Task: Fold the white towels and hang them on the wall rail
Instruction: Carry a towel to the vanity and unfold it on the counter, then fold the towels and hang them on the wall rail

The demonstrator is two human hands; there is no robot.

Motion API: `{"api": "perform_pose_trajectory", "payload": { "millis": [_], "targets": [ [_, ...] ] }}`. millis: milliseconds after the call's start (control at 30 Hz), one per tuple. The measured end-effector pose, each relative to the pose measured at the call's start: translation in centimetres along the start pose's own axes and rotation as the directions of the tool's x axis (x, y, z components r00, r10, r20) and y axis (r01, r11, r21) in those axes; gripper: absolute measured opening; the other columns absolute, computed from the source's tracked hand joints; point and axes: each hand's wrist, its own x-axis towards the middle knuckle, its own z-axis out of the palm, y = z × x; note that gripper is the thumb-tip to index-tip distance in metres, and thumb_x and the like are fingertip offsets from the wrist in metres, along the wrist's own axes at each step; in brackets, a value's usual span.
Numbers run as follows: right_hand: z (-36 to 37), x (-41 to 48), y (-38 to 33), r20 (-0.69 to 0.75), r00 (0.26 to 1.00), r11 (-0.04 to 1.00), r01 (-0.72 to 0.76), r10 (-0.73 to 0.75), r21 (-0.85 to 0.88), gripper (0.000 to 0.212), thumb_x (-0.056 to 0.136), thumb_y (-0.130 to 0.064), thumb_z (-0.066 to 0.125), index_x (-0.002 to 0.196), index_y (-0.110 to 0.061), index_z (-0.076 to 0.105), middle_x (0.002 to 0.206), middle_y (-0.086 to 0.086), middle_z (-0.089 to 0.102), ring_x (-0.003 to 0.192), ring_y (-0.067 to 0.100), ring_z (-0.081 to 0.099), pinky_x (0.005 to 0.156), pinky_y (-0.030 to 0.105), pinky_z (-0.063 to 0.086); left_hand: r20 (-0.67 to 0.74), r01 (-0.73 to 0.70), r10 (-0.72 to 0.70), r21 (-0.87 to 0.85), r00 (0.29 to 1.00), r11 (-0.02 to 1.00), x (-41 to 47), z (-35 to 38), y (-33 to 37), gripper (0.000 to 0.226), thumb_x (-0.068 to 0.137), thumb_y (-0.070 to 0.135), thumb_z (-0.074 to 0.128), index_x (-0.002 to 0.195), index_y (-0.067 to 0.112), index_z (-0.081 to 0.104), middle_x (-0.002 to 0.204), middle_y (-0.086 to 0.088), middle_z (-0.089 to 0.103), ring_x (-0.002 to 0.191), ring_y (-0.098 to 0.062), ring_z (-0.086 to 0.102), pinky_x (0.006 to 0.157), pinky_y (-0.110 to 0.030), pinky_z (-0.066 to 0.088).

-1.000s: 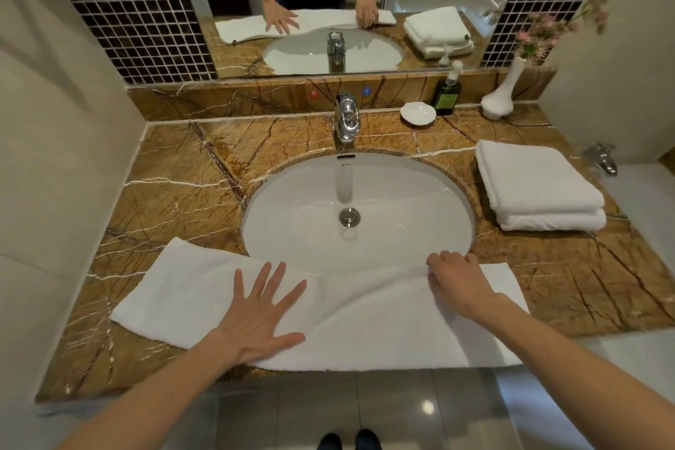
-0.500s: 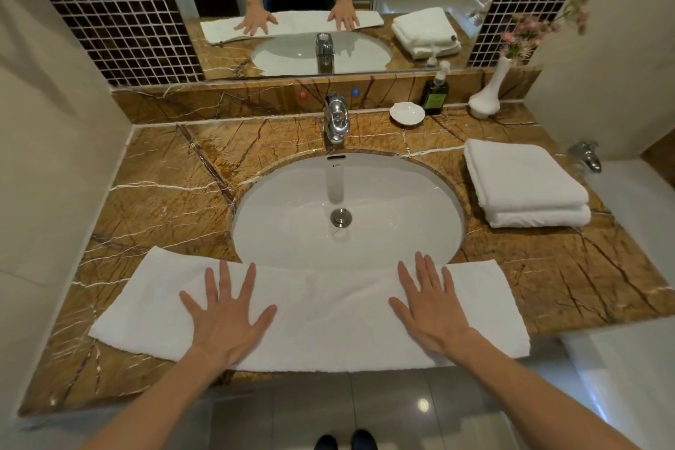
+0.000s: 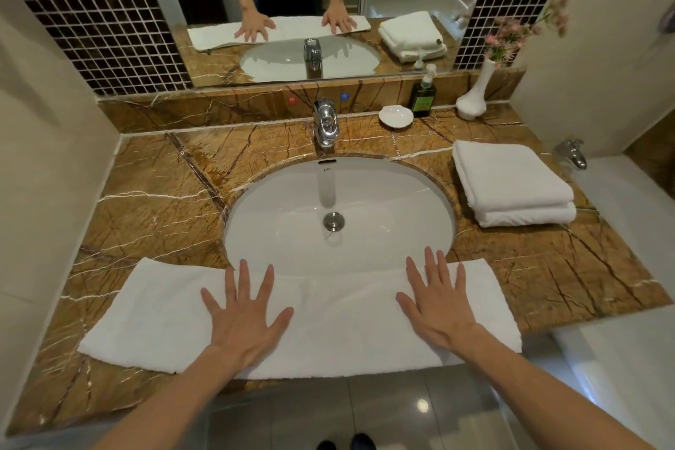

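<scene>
A long white towel [image 3: 339, 318], folded into a strip, lies along the front edge of the brown marble counter [image 3: 153, 194], just before the sink. My left hand [image 3: 243, 310] presses flat on its left-middle part with fingers spread. My right hand [image 3: 436, 303] lies flat on its right part, fingers straight. A stack of two folded white towels [image 3: 511, 183] rests on the counter to the right of the basin. No wall rail is in view.
An oval white sink [image 3: 339, 215] with a chrome tap [image 3: 325, 122] fills the counter's middle. At the back right stand a soap dish [image 3: 395, 116], a green pump bottle [image 3: 423, 93] and a white vase with pink flowers [image 3: 473, 95]. A mirror [image 3: 310, 4] hangs above.
My right hand has opened from curled at the towel's far edge to flat on the towel. My left hand has stayed flat, shifting slightly. The towel lies smoother.
</scene>
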Motion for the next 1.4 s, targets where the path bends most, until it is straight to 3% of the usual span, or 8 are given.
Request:
{"api": "perform_pose_trajectory", "payload": {
  "millis": [500, 600, 733, 867, 967, 1133, 1267, 1400],
  "targets": [
    [0.3, -0.2, 1.4, 0.076, 0.995, 0.994, -0.075, 0.069, 0.084, 0.079, 0.077, -0.071, -0.017, 0.140, -0.027, -0.032, 0.155, 0.005, -0.029, 0.142, 0.028, -0.027, 0.112, 0.057, -0.016, -0.001, 0.060, -0.061, 0.059, 0.998, 0.996, 0.7, 0.3, 0.2, 0.090, 0.066, 0.086, -0.008, 0.139, 0.038, -0.031, 0.148, -0.003, -0.038, 0.139, -0.033, -0.029, 0.086, -0.061, -0.037],
    [-1.2, -0.1, 2.1, 0.074, 0.995, 0.991, -0.075, 0.067, 0.111, 0.076, 0.081, -0.071, -0.012, 0.141, -0.027, -0.029, 0.156, 0.004, -0.028, 0.143, 0.029, -0.025, 0.112, 0.058, -0.015, -0.042, -0.041, 0.043, 0.056, 0.998, 0.998, 1.2, -0.2, 0.9, 0.088, 0.075, 0.084, 0.006, 0.144, 0.036, -0.021, 0.153, -0.004, -0.027, 0.140, -0.031, -0.028, 0.099, -0.062, -0.027],
    [-4.6, 0.4, 3.5, 0.016, 0.996, 0.990, -0.092, 0.091, 0.104, 0.092, 0.070, -0.069, -0.020, 0.150, -0.024, -0.013, 0.160, 0.007, -0.013, 0.146, 0.030, -0.014, 0.114, 0.057, -0.008, -0.067, -0.230, 0.232, 0.047, 0.970, 0.972, 3.4, -3.3, 4.6, 0.087, 0.080, 0.081, 0.020, 0.150, 0.030, 0.018, 0.157, -0.012, 0.015, 0.144, -0.034, 0.006, 0.108, -0.057, -0.008],
    [-7.7, 0.5, 5.6, -0.023, 0.991, 0.983, -0.124, 0.128, 0.133, 0.094, 0.072, -0.071, -0.014, 0.153, -0.023, -0.003, 0.161, 0.010, -0.007, 0.147, 0.029, -0.008, 0.115, 0.053, 0.000, -0.108, -0.386, 0.388, 0.036, 0.915, 0.922, 5.3, -7.1, 10.8, 0.092, 0.075, 0.083, 0.015, 0.151, 0.034, -0.001, 0.159, -0.006, -0.004, 0.147, -0.028, -0.004, 0.113, -0.052, -0.006],
    [-9.1, 1.0, 7.9, -0.048, 0.987, 0.978, -0.144, 0.153, 0.152, 0.072, 0.094, -0.062, 0.012, 0.153, -0.021, 0.004, 0.160, 0.012, 0.000, 0.147, 0.031, -0.002, 0.116, 0.054, 0.003, -0.082, -0.433, 0.437, 0.069, 0.895, 0.899, 6.3, -9.2, 15.4, 0.092, 0.072, 0.076, 0.013, 0.151, 0.029, 0.008, 0.159, -0.007, 0.010, 0.146, -0.025, 0.001, 0.114, -0.054, -0.004],
    [-10.3, 3.1, 13.5, -0.062, 0.964, 0.952, -0.244, 0.259, 0.183, 0.065, 0.098, -0.052, 0.022, 0.153, -0.021, 0.006, 0.160, 0.015, 0.000, 0.147, 0.032, 0.000, 0.116, 0.052, 0.006, -0.040, -0.571, 0.599, 0.257, 0.800, 0.780, 8.6, -11.6, 23.5, 0.070, 0.088, 0.054, 0.041, 0.148, 0.023, 0.023, 0.155, -0.013, 0.019, 0.145, -0.032, 0.005, 0.113, -0.059, -0.006],
    [-11.3, 5.9, 18.5, -0.040, 0.953, 0.938, -0.287, 0.300, 0.196, 0.062, 0.100, -0.046, 0.023, 0.153, -0.020, 0.004, 0.160, 0.017, -0.003, 0.146, 0.035, -0.002, 0.117, 0.051, 0.007, 0.054, -0.561, 0.561, -0.011, 0.826, 0.828, 10.9, -12.2, 30.0, 0.077, 0.089, 0.049, 0.048, 0.151, 0.029, 0.007, 0.158, -0.013, 0.006, 0.145, -0.029, 0.006, 0.116, -0.051, 0.006],
    [-12.4, 8.5, 22.6, -0.022, 0.944, 0.907, -0.310, 0.329, 0.285, 0.063, 0.100, -0.043, 0.029, 0.152, -0.017, 0.005, 0.159, 0.019, 0.002, 0.146, 0.035, 0.005, 0.117, 0.045, 0.012, 0.118, -0.367, 0.445, -0.402, 0.888, 0.839, 13.4, -12.7, 35.2, 0.086, 0.086, 0.051, 0.055, 0.151, 0.032, 0.002, 0.158, -0.013, 0.005, 0.145, -0.031, 0.012, 0.116, -0.043, 0.019]
  ]
}}
